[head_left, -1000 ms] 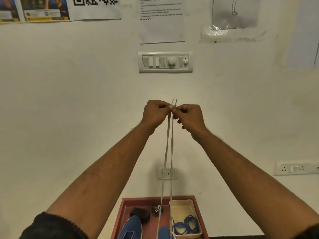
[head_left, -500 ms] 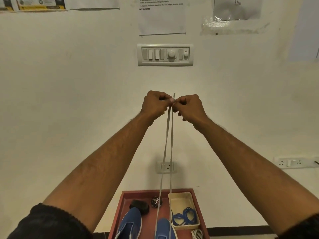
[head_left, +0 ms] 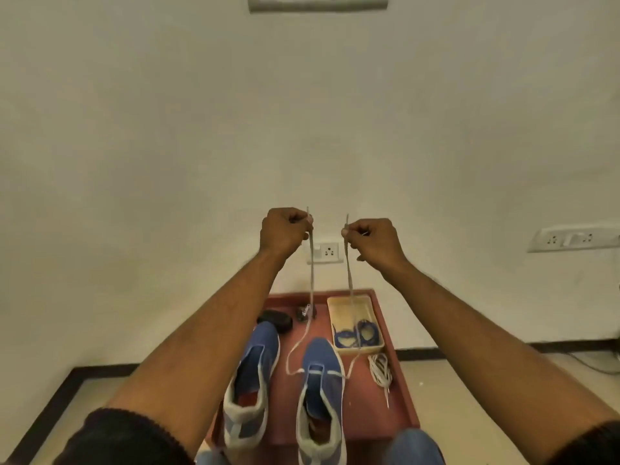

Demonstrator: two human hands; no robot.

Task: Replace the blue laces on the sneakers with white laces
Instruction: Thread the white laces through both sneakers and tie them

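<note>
A: Left hand: pinching one end of the white lace, fingers curled around it, tip sticking up above the knuckles.

B: Right hand: likewise pinching the other end, held just apart from the left, both raised in front of the wall.

A: Lace: hanging down in two strands from the hands, running through the front eyelets of the right-side blue sneaker and crossing its toe as a single white bar.

B: Sneakers: standing side by side on the red tray, toes pointing toward the wall; left-side blue sneaker showing no lace.

A: Blue laces: lying coiled in the cream-coloured box at the tray's far right corner.

B: Second white lace: lying bundled on the tray, just beside the box and to the right of the laced sneaker.

A: Far end of tray: holding a black oval object and a small dark round tin, label unreadable.

B: Background: wall socket showing between the hands, a longer socket strip sitting at far right.
</note>
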